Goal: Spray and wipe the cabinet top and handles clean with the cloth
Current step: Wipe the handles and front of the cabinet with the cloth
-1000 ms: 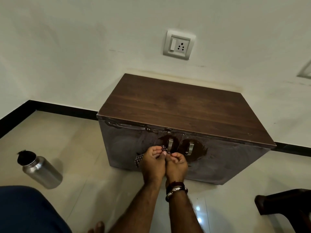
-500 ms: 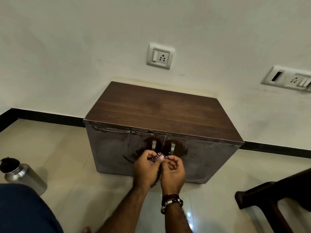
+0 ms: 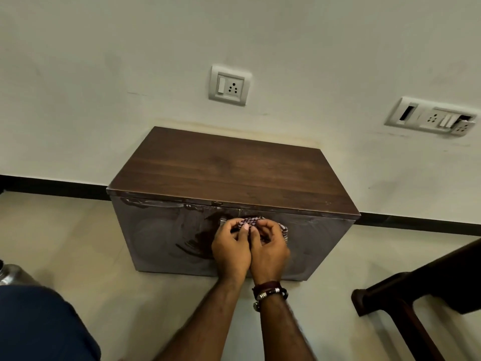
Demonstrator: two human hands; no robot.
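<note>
A low cabinet with a dark wooden top stands on the floor against the wall. Its grey front shows wet smears around the middle. Both my hands hold a checkered cloth in front of the door handles. My left hand grips the cloth's left part, thumb up. My right hand, with bracelets on the wrist, grips the right part. Only a sliver of the left handle shows beside my left hand; the right handle is hidden behind cloth and fingers.
A steel bottle stands on the tiled floor at the far left. A dark wooden chair leg reaches in at the right. Wall sockets sit above the cabinet. My blue-clad knee fills the lower left.
The view shifted, so the cabinet sits more central. Both hands bunched the cloth tighter and lifted it up over the handles.
</note>
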